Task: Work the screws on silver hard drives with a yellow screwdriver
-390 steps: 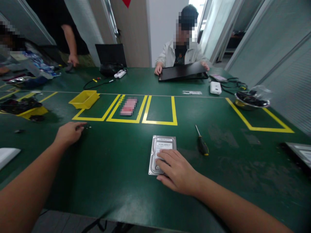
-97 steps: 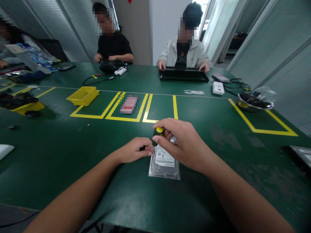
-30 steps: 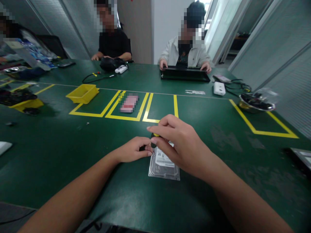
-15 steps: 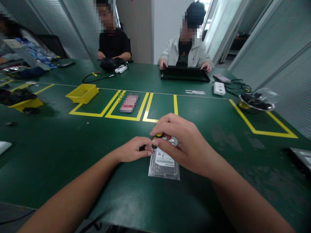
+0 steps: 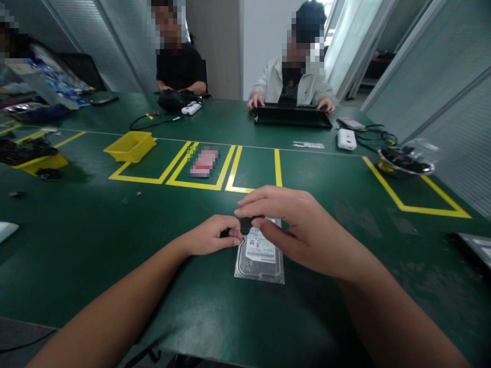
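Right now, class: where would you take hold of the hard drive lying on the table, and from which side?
Probably by the hard drive long side edges, from above at the near end: it lies flat, and both hands crowd the far end.

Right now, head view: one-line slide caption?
Both hands, left and right, work a screwdriver at the hard drive.

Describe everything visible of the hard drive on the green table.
The hard drive is a silvery metal box lying flat on the green table, white printed label facing up. Its near corners and rim show; the far end is hidden under the right hand. The left hand pinches something dark at its far left corner.
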`<state>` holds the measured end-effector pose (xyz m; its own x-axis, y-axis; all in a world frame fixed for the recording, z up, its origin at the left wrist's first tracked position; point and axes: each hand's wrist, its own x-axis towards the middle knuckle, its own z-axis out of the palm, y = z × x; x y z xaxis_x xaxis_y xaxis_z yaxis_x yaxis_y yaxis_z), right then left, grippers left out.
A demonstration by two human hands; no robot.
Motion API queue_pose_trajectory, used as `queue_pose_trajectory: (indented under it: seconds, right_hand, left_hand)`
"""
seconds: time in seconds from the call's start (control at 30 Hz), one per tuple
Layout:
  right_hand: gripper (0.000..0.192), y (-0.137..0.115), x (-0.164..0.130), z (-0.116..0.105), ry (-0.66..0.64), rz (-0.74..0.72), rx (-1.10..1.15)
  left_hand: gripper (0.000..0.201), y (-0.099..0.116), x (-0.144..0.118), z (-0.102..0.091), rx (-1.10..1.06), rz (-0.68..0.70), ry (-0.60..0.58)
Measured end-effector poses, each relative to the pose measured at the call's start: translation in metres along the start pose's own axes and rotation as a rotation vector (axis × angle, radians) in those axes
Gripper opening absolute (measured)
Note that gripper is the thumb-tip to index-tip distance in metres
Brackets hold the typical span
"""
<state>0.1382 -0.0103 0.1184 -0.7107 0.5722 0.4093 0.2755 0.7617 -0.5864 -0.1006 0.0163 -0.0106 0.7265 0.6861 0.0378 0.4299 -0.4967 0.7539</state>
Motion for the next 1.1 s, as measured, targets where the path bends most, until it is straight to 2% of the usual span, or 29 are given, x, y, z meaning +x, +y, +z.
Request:
queue_pose_trajectory:
  seconds: [0.17, 0.4, 0.67, 0.87, 1.1]
  right_hand:
    - [0.040, 0.001, -0.001, -0.001, -0.028, 0.012, -0.019]
    - [0.031, 0.002, 0.000, 0.006, 0.022, 0.040, -0.118]
    - [0.022, 0.003, 0.002, 0.013, 0.078, 0.033, -0.221]
    - [0.023, 0.006, 0.003, 0.018, 0.133, 0.057, -0.294]
    - [0.036, 0.003, 0.006, 0.025, 0.155, 0.114, -0.473]
  left_hand:
    - [0.022, 0.000, 0.001, -0.001, -0.052, 0.015, -0.007]
    - [0.016, 0.002, 0.001, -0.001, -0.061, 0.004, -0.018]
    - [0.019, 0.002, 0.001, -0.001, -0.032, 0.006, 0.001]
    - [0.020, 0.002, 0.001, -0.001, -0.032, 0.022, 0.014]
    - [0.018, 0.009, 0.001, -0.003, -0.018, 0.036, 0.031]
